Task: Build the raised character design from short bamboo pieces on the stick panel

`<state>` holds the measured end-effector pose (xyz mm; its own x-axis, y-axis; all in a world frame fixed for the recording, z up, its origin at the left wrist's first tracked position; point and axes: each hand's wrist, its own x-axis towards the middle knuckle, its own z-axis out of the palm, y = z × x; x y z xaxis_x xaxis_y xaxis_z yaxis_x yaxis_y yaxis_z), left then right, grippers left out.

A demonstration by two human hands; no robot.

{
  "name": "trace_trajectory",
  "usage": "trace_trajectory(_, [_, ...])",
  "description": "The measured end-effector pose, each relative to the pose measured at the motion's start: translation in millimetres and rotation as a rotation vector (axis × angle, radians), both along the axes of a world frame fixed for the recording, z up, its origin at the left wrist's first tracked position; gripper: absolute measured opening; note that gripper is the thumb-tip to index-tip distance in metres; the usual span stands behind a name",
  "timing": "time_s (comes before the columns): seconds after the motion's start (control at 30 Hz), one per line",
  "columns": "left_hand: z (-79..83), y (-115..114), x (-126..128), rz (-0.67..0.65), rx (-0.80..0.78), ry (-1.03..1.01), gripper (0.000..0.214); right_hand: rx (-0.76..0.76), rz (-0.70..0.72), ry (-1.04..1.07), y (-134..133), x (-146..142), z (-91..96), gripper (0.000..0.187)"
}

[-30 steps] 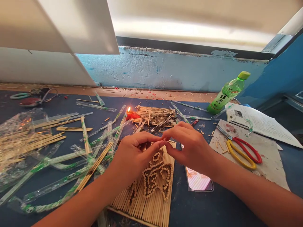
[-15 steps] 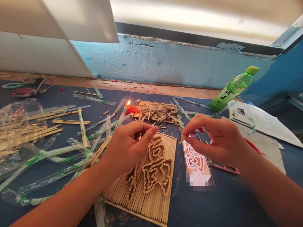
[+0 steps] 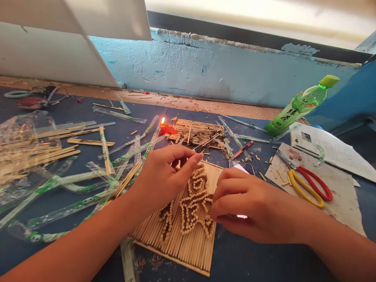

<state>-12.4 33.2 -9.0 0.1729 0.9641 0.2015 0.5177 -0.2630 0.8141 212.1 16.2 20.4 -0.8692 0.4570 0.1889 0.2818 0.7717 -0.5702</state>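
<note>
Dark blue tabletop [image 3: 258,266] fills the view, with much litter on it. Nearest lies a mat of sticks [image 3: 188,246], which carries a pattern of short stick ends [image 3: 192,207]. The right hand [image 3: 252,207] rests at the mat's right edge, fingers bent close together, their tips at the pattern. The left hand [image 3: 163,176] is over the mat's far left part, fingers curled narrow against the thumb; whether they pinch something I cannot tell. Plastic wrappers [image 3: 58,184] lie at the left and cutters [image 3: 308,184] at the right. Farther, a lit candle [image 3: 165,126] stands just beside a charred mat [image 3: 196,135]. A green bottle [image 3: 299,105] lies tilted at the far right.
</note>
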Motion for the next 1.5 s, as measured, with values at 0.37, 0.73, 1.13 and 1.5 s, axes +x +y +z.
trace_trajectory(0.37, [1.7,-2,2,0.002,0.029,0.031,0.023,0.130,0.034,-0.068,-4,-12,-11.8,0.013])
trace_trajectory(0.73, [-1.6,-3,1,-0.018,0.036,0.013,0.020,0.133,0.011,-0.140,-9,-12,-17.4,0.014])
trace_trajectory(1.13, [0.0,-2,2,-0.035,0.053,0.014,0.020,0.102,-0.023,-0.145,-11,-16,-14.3,0.011])
trace_trajectory(1.5, [-1.1,-2,2,-0.051,0.057,0.008,0.017,0.087,-0.040,-0.169,-12,-18,-14.0,0.016])
